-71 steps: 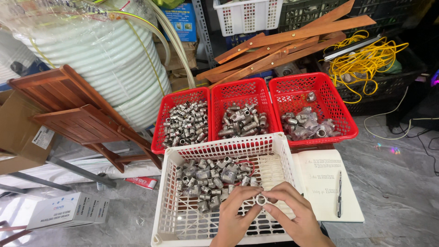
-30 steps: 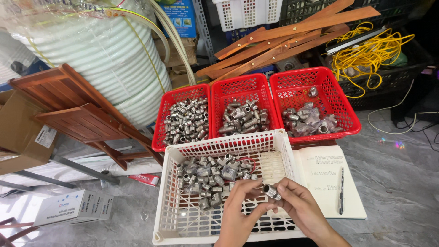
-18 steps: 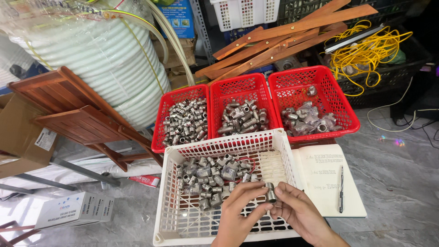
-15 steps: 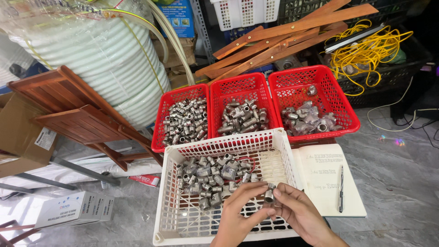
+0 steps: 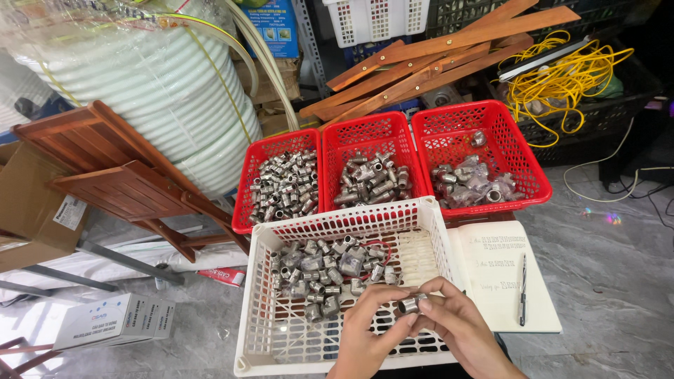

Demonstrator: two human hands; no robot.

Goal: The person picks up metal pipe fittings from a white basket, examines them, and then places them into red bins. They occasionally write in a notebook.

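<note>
My left hand (image 5: 365, 335) and my right hand (image 5: 460, 326) meet over the near right part of a white plastic basket (image 5: 263, 337). Together their fingertips pinch one small silver threaded pipe fitting (image 5: 409, 304). A pile of similar metal fittings (image 5: 326, 270) lies in the far half of the white basket. Behind it stand three red baskets: the left one (image 5: 247, 186) full of short fittings, the middle one (image 5: 365, 133) with tee-shaped ones, and the right one (image 5: 523, 165) with a few fittings, some in clear bags.
An open notebook (image 5: 502, 274) with a pen (image 5: 522, 289) lies right of the white basket. A large roll of pale hose (image 5: 140, 84), wooden furniture pieces (image 5: 126, 175), wooden slats (image 5: 435, 49), yellow cable (image 5: 569, 70) and cardboard boxes (image 5: 112, 319) surround the spot on a grey floor.
Both hands have stayed over the near right part of the white basket, turning the small fitting between the fingertips; it now lies on its side between both hands.
</note>
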